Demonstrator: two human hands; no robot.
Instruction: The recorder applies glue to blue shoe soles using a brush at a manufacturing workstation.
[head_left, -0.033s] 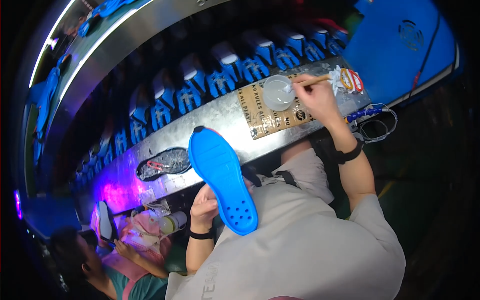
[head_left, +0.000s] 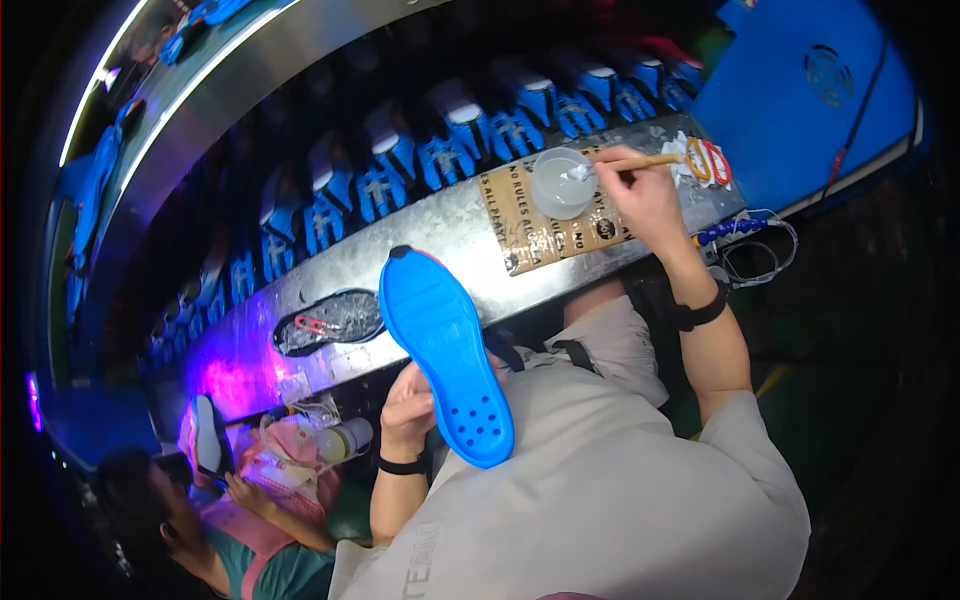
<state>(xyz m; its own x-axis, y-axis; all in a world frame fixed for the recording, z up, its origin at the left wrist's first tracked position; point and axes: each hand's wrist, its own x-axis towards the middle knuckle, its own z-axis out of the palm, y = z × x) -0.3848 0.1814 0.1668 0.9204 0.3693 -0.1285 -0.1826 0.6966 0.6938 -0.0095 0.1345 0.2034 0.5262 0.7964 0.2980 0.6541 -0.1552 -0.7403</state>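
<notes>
My left hand (head_left: 408, 408) grips a bright blue shoe sole (head_left: 445, 355) by its lower edge and holds it upright in front of my chest; its perforated end points down. My right hand (head_left: 645, 195) holds a wooden-handled brush (head_left: 640, 161), and the brush tip sits in a clear round bowl (head_left: 560, 185). The bowl stands on a brown cardboard sheet (head_left: 540, 235) laid on the metal bench (head_left: 420, 250).
A row of blue shoe parts (head_left: 450, 150) runs along the line behind the bench. A black sole (head_left: 330, 322) lies on the bench at the left. Red and orange rings (head_left: 708, 160) and a blue corded tool (head_left: 735, 230) lie at the right. Another person (head_left: 200, 520) works at the lower left.
</notes>
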